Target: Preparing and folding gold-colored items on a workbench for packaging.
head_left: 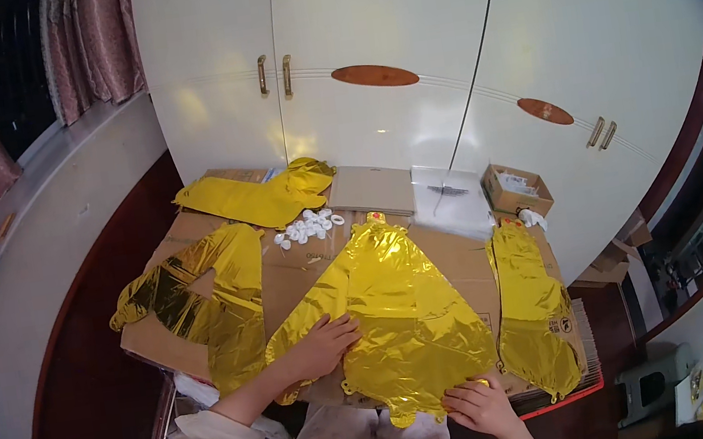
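A flat, uninflated gold foil balloon (pixel 404 302) lies in front of me on brown cardboard, widening toward my lap, with small tabs along its near edge. My left hand (pixel 328 343) rests on its left part, fingers stretched out over the crinkled foil. At the near right corner my right hand (pixel 483 405) has its fingers bent over the foil's edge, pinching it; the thumb is mostly hidden. Another gold foil balloon (pixel 234 276) with a gap in its middle lies to the left. A long gold foil piece (pixel 254 195) is at the back left, and one more gold foil piece (pixel 528 311) at the right.
White rings (pixel 308 227) lie in a pile behind the middle balloon. Beyond them are a grey-brown flat board (pixel 372 189), clear plastic sleeves (pixel 452 201) and a small cardboard box (pixel 516 189). White cabinet doors (pixel 377 18) rise behind the cardboard. A grey stool (pixel 657 379) stands at right.
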Motion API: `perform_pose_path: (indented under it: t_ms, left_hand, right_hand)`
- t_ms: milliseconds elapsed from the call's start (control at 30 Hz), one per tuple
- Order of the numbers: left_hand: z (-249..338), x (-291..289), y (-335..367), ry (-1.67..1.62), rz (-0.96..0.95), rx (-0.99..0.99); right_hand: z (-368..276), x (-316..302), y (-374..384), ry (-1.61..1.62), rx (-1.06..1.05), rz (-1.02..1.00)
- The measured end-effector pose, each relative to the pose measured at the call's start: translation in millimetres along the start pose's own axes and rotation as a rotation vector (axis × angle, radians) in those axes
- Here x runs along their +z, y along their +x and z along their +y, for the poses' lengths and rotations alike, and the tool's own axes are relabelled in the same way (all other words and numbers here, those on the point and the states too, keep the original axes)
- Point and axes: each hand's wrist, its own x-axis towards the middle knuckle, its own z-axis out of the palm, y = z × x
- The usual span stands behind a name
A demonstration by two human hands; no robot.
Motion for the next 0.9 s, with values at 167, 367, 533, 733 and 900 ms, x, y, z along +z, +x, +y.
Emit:
perform_pose_path:
  t_ms: [167,367,533,733,900]
  left_hand:
    - [0,1,0,-0.015,0.002,-0.014]
    - [-2,2,0,0.007,0.004,-0.015]
    - [4,2,0,0.093,0.083,0.017]
    - [3,2,0,0.125,0.017,0.023]
    - [10,-17,12,0.102,-0.031,-0.005]
  right_hand:
    - [-4,-1,5,-0.029,-0.019,0.052]
    - [4,0,5,-0.138,-0.071,0.073]
    - [13,-27,21,-0.310,-0.157,0.099]
    - [11,-21,8,-0.308,-0.210,0.001]
    - [7,-7,0,-0.256,-0.170,-0.008]
